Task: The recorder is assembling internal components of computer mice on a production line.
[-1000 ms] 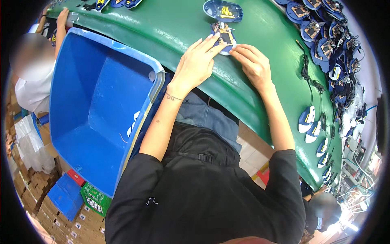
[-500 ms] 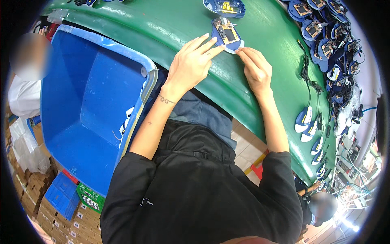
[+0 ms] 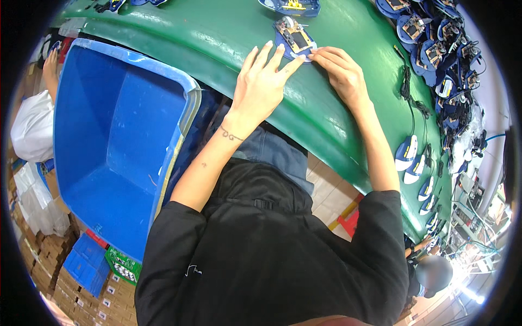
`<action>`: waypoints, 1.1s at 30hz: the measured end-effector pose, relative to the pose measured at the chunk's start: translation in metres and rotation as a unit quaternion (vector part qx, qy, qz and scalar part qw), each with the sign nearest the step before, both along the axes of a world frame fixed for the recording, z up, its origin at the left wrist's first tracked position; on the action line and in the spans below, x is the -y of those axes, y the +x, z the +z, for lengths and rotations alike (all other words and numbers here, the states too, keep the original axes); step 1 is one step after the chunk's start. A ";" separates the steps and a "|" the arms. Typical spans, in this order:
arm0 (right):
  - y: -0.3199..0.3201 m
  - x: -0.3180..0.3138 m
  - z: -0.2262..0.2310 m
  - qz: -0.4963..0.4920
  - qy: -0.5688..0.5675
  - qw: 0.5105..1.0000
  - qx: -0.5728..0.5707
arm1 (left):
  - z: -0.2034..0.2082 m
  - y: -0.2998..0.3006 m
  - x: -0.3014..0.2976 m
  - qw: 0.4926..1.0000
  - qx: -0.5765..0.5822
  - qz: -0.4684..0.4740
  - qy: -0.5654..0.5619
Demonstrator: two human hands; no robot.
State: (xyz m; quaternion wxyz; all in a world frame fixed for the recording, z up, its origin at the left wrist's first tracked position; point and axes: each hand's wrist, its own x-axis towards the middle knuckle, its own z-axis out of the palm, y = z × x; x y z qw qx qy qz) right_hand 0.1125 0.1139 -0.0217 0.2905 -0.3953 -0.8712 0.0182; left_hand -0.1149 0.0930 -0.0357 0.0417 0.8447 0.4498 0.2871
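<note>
An opened blue computer mouse base (image 3: 294, 39) with a bare circuit board on it lies on the green work table, in front of both hands. My left hand (image 3: 260, 89) has its fingers spread, the index fingertip touching the base's near edge. My right hand (image 3: 346, 76) pinches that near edge at its right corner with thumb and index finger; whether a small part is between the fingertips I cannot tell. Just beyond the base lies a blue mouse shell (image 3: 293, 7) with yellow parts inside, cut off by the picture's top edge.
Several opened mice with boards (image 3: 410, 30) and black cables pile up at the table's right side. Closed blue-and-white mice (image 3: 406, 153) line the right edge. A large blue bin (image 3: 125, 114) stands at my left, cartons (image 3: 65, 277) below. Other people work at far left and lower right.
The mouse base and both hands have shifted slightly up and left in the view. My right fingertips have come closer to the left index finger at the base's near edge.
</note>
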 end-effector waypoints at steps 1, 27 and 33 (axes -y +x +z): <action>0.000 0.002 0.002 -0.002 -0.001 1.000 0.000 | 0.000 0.001 0.002 1.000 0.000 -0.002 -0.001; 0.018 0.009 -0.010 -0.033 0.053 0.998 0.011 | -0.003 0.020 0.013 0.999 -0.032 0.021 -0.024; 0.020 0.001 -0.008 0.007 0.018 1.000 -0.005 | -0.004 0.016 0.010 1.000 0.004 0.021 -0.023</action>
